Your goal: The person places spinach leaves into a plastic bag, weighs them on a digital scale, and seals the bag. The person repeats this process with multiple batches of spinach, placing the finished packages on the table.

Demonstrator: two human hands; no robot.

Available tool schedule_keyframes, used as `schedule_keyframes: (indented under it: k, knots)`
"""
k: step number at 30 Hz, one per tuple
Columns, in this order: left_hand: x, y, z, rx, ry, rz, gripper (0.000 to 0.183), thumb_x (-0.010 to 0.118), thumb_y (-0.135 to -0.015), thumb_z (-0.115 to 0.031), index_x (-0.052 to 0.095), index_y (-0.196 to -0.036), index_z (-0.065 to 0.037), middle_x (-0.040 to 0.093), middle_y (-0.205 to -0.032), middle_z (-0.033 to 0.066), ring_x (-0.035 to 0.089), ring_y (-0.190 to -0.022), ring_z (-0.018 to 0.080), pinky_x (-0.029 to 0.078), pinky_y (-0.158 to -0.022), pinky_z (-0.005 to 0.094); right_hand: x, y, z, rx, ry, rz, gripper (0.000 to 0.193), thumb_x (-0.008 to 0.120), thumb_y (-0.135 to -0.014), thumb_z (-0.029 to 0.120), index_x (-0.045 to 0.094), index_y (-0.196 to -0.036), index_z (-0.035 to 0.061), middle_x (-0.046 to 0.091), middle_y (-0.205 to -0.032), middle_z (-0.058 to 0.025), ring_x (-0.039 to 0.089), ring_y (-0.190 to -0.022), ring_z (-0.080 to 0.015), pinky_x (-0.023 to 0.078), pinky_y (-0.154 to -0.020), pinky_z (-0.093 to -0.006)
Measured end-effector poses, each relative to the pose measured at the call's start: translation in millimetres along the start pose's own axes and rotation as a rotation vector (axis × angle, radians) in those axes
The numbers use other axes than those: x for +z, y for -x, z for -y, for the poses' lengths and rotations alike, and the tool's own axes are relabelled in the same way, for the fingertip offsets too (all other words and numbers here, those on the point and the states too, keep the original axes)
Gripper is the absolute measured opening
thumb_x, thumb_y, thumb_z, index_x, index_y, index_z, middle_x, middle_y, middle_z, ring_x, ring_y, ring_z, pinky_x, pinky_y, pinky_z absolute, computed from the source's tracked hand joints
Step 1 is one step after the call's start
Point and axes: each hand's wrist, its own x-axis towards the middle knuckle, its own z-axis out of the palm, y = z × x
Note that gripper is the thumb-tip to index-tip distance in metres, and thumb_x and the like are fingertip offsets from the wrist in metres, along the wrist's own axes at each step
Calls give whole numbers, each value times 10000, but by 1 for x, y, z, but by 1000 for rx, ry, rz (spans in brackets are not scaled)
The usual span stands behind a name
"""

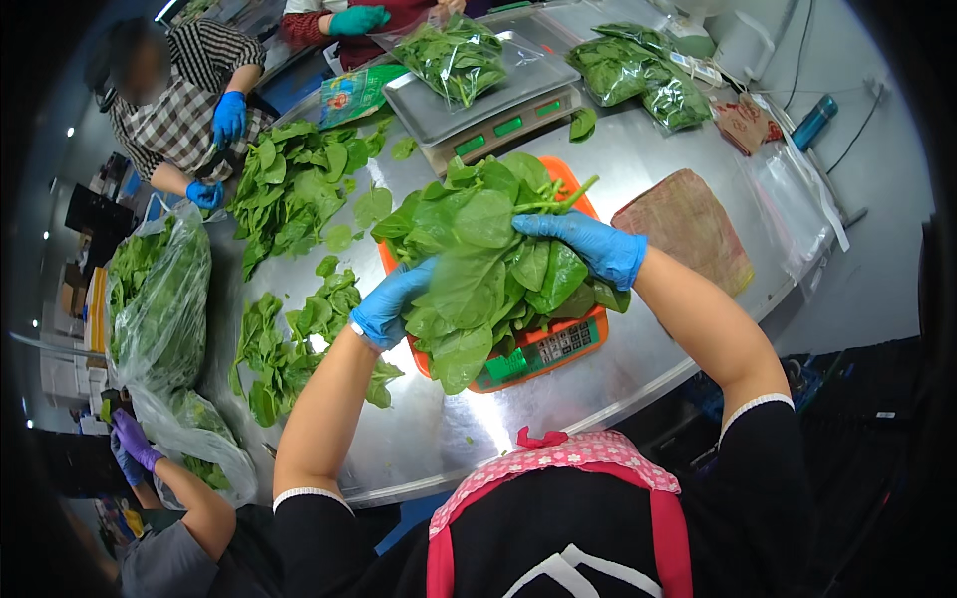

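Observation:
Between my two blue-gloved hands is a big bunch of leafy greens (pixel 488 264), with a few stems poking out at its upper right. My left hand (pixel 392 302) grips the bunch from its left side, its fingertips partly hidden by leaves. On the other side my right hand (pixel 588 244) is closed on the leaves and stems. Under the bunch stands an orange digital scale (pixel 573 179) with a green display and a keypad along its near edge. The leaves cover most of its top, so I cannot tell whether they rest on it.
Loose greens (pixel 289 189) lie in heaps at left. Behind are a steel scale (pixel 449 105) bearing a bagged bunch, and more bagged greens (pixel 638 75). A brown cloth (pixel 688 224) and clear bags (pixel 797 209) lie right. A large plastic bag (pixel 164 299) stands far left. Gloved co-workers surround the table.

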Motion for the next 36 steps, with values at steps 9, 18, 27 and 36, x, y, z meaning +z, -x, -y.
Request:
schedule_keyframes:
  k: [9, 18, 27, 36]
  knots:
    - [-2, -1, -1, 62, 158, 80, 532, 471, -996, -334, 441, -1447, -53, 519, -1425, 150, 542, -1267, 303, 432, -1091, 450, 9, -1, -2, -43, -137, 44, 512, 696, -895, 292, 556, -1341, 84, 652, -1252, -123, 673, -1067, -245, 563, -923, -392]
    - [-36, 25, -69, 353, 70, -34, 502, 447, -1010, -316, 444, -1440, -57, 517, -1424, 150, 540, -1264, 303, 431, -1090, 447, 49, 11, 45, -270, -10, 50, 417, 741, -866, 253, 636, -1243, 110, 699, -1127, -75, 695, -989, -192, 577, -879, -346]
    - [-10, 69, -126, 628, 31, -4, 500, 462, -1011, -328, 451, -1433, -60, 521, -1419, 149, 536, -1264, 301, 428, -1090, 451, 73, 27, 100, -253, -36, 284, 313, 715, -900, 224, 646, -1159, 62, 720, -1004, -117, 723, -854, -233, 619, -725, -347]
    - [117, 23, -74, 554, 74, 283, 498, 478, -1012, -340, 459, -1426, -64, 524, -1415, 147, 533, -1264, 299, 425, -1089, 455, -14, 104, 132, -274, -39, 172, 270, 705, -910, 190, 655, -1142, 62, 717, -1005, -108, 716, -886, -216, 609, -773, -344]
